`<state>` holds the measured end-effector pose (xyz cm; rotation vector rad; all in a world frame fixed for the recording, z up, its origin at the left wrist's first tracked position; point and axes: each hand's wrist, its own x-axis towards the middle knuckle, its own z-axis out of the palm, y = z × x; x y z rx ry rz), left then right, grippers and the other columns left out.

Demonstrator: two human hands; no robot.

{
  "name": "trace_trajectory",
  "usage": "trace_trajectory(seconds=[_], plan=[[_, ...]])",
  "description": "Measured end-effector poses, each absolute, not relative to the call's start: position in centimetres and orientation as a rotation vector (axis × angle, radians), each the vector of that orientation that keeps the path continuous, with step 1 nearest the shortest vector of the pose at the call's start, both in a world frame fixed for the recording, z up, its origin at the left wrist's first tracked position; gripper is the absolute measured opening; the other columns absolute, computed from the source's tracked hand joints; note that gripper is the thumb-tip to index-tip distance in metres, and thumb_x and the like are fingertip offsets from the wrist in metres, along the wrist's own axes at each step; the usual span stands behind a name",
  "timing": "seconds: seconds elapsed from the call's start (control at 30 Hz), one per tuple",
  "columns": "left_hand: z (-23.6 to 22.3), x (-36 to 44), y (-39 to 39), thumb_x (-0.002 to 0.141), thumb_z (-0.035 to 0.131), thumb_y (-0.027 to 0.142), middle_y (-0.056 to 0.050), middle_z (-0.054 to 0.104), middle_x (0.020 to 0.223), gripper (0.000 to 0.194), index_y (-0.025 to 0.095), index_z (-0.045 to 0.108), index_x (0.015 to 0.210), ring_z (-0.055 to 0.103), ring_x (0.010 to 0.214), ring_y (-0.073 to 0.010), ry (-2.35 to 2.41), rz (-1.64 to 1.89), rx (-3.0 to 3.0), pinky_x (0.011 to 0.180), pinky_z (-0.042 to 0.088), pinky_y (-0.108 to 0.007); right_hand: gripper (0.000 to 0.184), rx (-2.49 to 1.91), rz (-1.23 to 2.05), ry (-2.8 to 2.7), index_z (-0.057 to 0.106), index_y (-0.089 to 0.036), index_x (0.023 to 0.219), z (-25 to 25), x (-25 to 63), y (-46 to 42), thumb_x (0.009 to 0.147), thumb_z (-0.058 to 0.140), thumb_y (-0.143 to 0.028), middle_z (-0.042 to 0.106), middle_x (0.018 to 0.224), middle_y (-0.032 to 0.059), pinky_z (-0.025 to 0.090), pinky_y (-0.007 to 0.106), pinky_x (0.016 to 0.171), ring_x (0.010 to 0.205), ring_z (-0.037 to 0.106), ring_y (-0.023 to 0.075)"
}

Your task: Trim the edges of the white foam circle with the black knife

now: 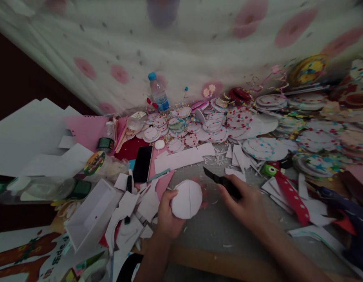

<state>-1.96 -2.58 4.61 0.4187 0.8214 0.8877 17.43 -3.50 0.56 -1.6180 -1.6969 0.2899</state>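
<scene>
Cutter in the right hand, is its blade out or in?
Out: the pointed blade extends from the front of the black handle.

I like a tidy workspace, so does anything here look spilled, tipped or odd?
A clear bottle lies on its side at left, though the blue-capped bottle stands upright. White shreds lie scattered on the mat beyond the knife, like unswept trimmings. No liquid spill shows.

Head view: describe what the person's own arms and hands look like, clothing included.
The left grip and right grip are bare hands, ungloved. No sleeve shows on the left forearm or right forearm, and no watch or bracelet. The picture is too dim to rule out rings.
</scene>
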Motion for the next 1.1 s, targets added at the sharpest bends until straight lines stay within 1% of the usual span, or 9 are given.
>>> trace_trajectory(seconds=[0.1,0.17,0.3,0.4,0.47,0.57,0.7,0.8,1.1], plan=[[4.5,-1.3,-2.7,0.077,0.048,0.051,-0.018,0.071,0.104,0.057,0.009,0.066,0.112,0.061,0.107,-0.0384,0.796,0.870,0.416,0.094,0.045,-0.056,0.026,-1.618,0.288,-1.700,0.063,-0.021,0.085,0.7,17.4,-3.6,0.089,0.050,-0.044,0.068,0.065,0.0018,0.043,0.024,0.048,0.053,0.065,0.0173],[4.2,-1.1,-2.8,0.077,0.052,0.049,-0.016,0.070,0.105,0.053,0.011,0.066,0.111,0.062,0.106,-0.0372,0.815,0.925,0.502,0.094,0.045,-0.054,0.025,-1.579,0.284,-1.704,0.062,-0.021,0.086,0.7,17.4,-3.6,0.089,0.050,-0.043,0.069,0.067,0.0021,0.044,0.024,0.049,0.055,0.065,0.0172],[3.7,-0.9,-3.0,0.074,0.063,0.039,-0.010,0.064,0.117,0.047,0.018,0.061,0.117,0.058,0.110,-0.0318,0.898,1.057,0.901,0.098,0.044,-0.044,0.020,-1.433,0.328,-1.792,0.060,-0.019,0.089,0.8,17.1,-3.8,0.088,0.052,-0.038,0.068,0.068,0.0021,0.046,0.024,0.051,0.056,0.065,0.0161],[4.0,-0.7,-3.1,0.074,0.066,0.029,-0.010,0.059,0.122,0.051,0.021,0.054,0.123,0.055,0.114,-0.0294,0.936,1.005,1.241,0.102,0.041,-0.043,0.016,-1.283,0.331,-1.871,0.059,-0.020,0.093,1.3,16.7,-4.1,0.087,0.053,-0.033,0.069,0.072,0.0029,0.047,0.024,0.054,0.060,0.065,0.0161],[4.3,-0.5,-3.2,0.072,0.066,0.023,-0.010,0.057,0.124,0.055,0.022,0.051,0.125,0.054,0.115,-0.0293,0.943,0.974,1.333,0.102,0.041,-0.044,0.015,-1.182,0.316,-1.904,0.058,-0.020,0.094,1.7,16.3,-4.3,0.085,0.053,-0.030,0.068,0.071,0.0030,0.048,0.024,0.054,0.060,0.065,0.0158],[4.5,-0.3,-3.3,0.073,0.063,0.020,-0.010,0.056,0.125,0.053,0.022,0.050,0.125,0.054,0.117,-0.0301,0.949,0.974,1.304,0.103,0.041,-0.046,0.015,-1.101,0.274,-1.942,0.059,-0.020,0.092,1.9,16.0,-4.4,0.082,0.053,-0.029,0.066,0.066,0.0028,0.047,0.024,0.051,0.057,0.063,0.0161],[4.6,-0.4,-3.4,0.077,0.057,0.018,-0.009,0.057,0.122,0.049,0.022,0.050,0.125,0.053,0.116,-0.0291,0.931,0.934,1.298,0.105,0.039,-0.046,0.019,-1.087,0.204,-1.937,0.060,-0.019,0.096,1.7,16.1,-4.5,0.081,0.055,-0.030,0.070,0.074,0.0061,0.052,0.027,0.056,0.063,0.067,0.0182],[4.8,-0.4,-3.5,0.078,0.053,0.015,-0.009,0.056,0.124,0.050,0.022,0.048,0.127,0.052,0.117,-0.0285,0.918,0.913,1.323,0.106,0.038,-0.046,0.021,-1.095,0.189,-1.959,0.062,-0.017,0.096,1.7,16.2,-4.4,0.081,0.056,-0.031,0.069,0.072,0.0067,0.052,0.027,0.055,0.062,0.067,0.0183],[5.0,-0.5,-3.7,0.088,0.048,0.019,-0.009,0.053,0.134,0.045,0.022,0.046,0.133,0.050,0.123,-0.0266,0.940,0.877,1.412,0.110,0.035,-0.043,0.022,-1.098,0.137,-1.964,0.062,-0.017,0.095,1.7,16.3,-4.4,0.082,0.055,-0.034,0.068,0.070,0.0066,0.050,0.027,0.052,0.060,0.066,0.0183]])
